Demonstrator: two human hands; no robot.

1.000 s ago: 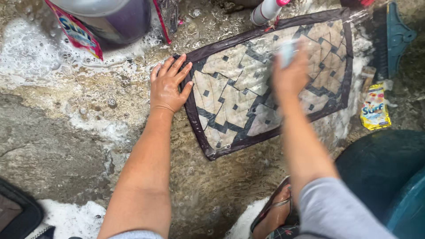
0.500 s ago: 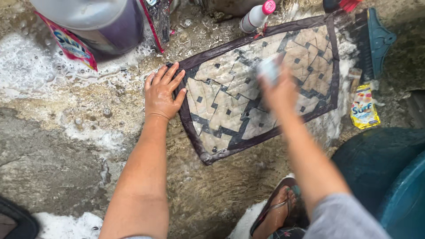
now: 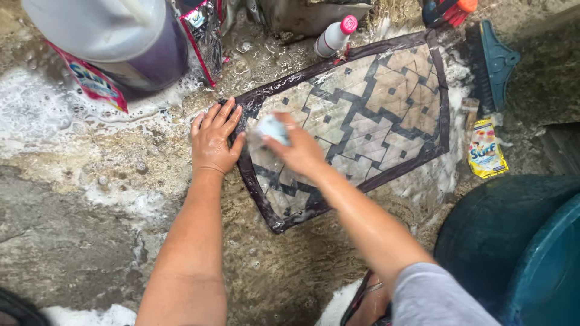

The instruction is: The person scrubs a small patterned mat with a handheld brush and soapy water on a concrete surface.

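Head view: your left hand (image 3: 212, 142), open flat, pins the mat (image 3: 368, 115) at centre-left so it can't slide; right hand (image 3: 300, 151) grips a pale soap bar (image 3: 272, 128), pressed onto it.

bottle (image 3: 331, 37) crowds mat's (image 3: 386, 115) far edge

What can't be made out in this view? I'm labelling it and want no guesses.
- Pale blue object in right hand: motion-blurred, fingers cover it, head view.
- Patterned brown-edged mat: near corner under left hand.
- Purple bucket: cut by top edge.
- Foot, bottom edge: hidden by arm.
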